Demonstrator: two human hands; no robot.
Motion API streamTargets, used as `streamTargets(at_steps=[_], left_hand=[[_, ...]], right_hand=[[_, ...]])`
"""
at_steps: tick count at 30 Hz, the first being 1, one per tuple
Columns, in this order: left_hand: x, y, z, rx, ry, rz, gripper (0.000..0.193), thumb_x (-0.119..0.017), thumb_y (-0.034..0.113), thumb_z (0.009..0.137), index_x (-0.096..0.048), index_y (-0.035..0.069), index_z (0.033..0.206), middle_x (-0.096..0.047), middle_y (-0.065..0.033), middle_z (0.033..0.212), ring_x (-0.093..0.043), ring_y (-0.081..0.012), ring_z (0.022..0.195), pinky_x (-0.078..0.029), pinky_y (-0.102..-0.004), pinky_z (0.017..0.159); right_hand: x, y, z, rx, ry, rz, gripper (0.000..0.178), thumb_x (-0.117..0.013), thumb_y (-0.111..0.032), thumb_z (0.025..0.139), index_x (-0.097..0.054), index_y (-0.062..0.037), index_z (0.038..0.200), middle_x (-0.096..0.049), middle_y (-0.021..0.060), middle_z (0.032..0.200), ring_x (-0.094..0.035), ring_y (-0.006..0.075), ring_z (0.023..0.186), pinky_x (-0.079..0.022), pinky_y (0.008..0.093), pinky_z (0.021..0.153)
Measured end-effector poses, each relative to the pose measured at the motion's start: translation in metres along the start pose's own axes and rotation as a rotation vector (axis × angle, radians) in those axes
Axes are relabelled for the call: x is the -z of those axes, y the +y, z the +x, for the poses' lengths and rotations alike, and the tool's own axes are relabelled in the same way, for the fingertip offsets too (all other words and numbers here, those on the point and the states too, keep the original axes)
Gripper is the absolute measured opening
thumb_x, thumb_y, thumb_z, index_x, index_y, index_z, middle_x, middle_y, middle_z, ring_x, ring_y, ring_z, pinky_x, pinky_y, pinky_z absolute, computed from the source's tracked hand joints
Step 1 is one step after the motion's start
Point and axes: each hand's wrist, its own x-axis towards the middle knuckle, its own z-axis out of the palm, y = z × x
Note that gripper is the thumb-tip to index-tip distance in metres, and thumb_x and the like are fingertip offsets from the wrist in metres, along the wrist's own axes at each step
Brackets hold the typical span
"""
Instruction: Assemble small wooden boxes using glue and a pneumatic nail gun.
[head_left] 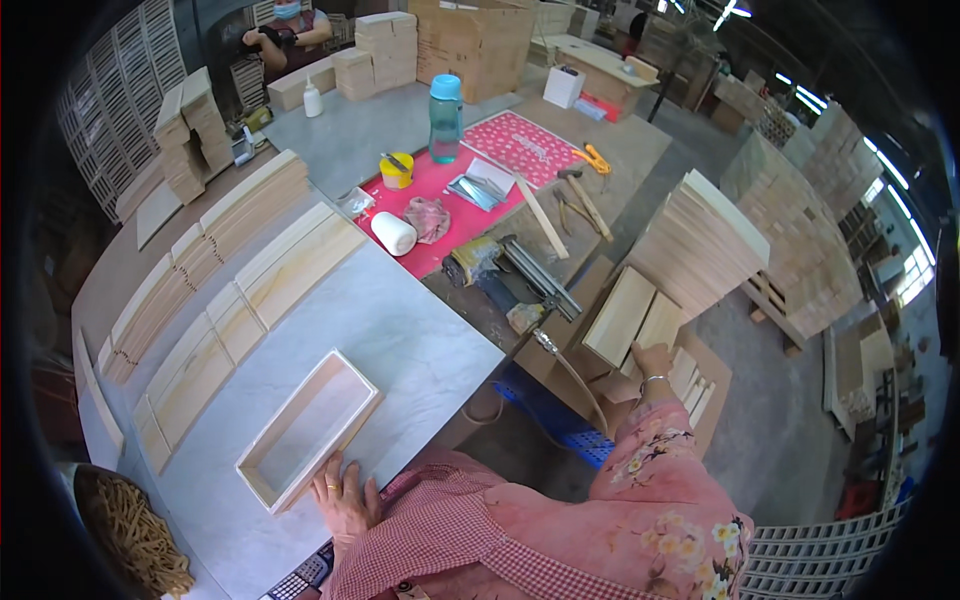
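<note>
A shallow rectangular wooden box, open at the top, lies on the grey marbled table. My left hand rests beside its near right side, with fingers apart and fingertips touching the outer wall. Off the table to the right, my right hand reaches down to light wooden boards stacked by a cardboard box. Its fingers are closed at the near end of a board, partly hidden by the hand itself. Shorter wood pieces lie just right of my wrist.
Rows of thin boards line the table's left. A nail gun with its hose lies at the right edge. Beyond are a water bottle, hammer and pliers. A tall board stack stands right; a person is far back.
</note>
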Motion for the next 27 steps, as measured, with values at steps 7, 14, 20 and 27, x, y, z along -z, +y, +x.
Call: streamTargets(at_steps=[7, 14, 20, 27], left_hand=[[-0.003, 0.001, 0.005, -0.05, 0.018, -0.029, 0.033, -0.072, 0.021, 0.084, -0.067, 0.003, 0.111, -0.052, -0.0168, 0.138, -0.047, -0.0413, 0.128, -0.033, -0.0582, 0.113], [-0.004, 0.002, 0.002, -0.055, 0.03, 0.017, 0.033, -0.072, 0.022, 0.086, -0.067, 0.004, 0.113, -0.052, -0.0163, 0.138, -0.047, -0.0412, 0.129, -0.033, -0.0581, 0.113], [-0.006, 0.003, 0.001, -0.02, 0.007, 0.036, 0.031, -0.071, 0.022, 0.087, -0.067, 0.005, 0.113, -0.052, -0.0157, 0.139, -0.047, -0.041, 0.129, -0.033, -0.0584, 0.114], [-0.007, 0.001, 0.003, -0.02, 0.02, 0.08, 0.03, -0.072, 0.022, 0.087, -0.067, 0.006, 0.112, -0.053, -0.0147, 0.137, -0.049, -0.0399, 0.126, -0.036, -0.0571, 0.11]], right_hand=[[-0.016, 0.046, 0.036, -0.086, 0.045, 0.08, 0.082, -0.068, -0.058, 0.081, -0.052, 0.0069, 0.129, -0.062, 0.0276, 0.124, -0.063, 0.0438, 0.113, -0.052, 0.0498, 0.096], [0.011, 0.007, -0.011, 0.003, -0.175, 0.004, 0.083, -0.067, -0.061, 0.082, -0.053, 0.0053, 0.13, -0.062, 0.0286, 0.122, -0.062, 0.0446, 0.115, -0.051, 0.051, 0.096], [-0.008, -0.008, 0.006, 0.049, -0.028, -0.001, 0.081, -0.064, -0.067, 0.083, -0.057, 0.003, 0.124, -0.064, 0.0271, 0.121, -0.061, 0.0455, 0.112, -0.05, 0.0507, 0.096], [-0.006, -0.1, -0.042, 0.091, -0.011, -0.073, 0.08, -0.062, -0.07, 0.082, -0.059, 0.0018, 0.119, -0.064, 0.0268, 0.122, -0.061, 0.0444, 0.11, -0.05, 0.0503, 0.094]])
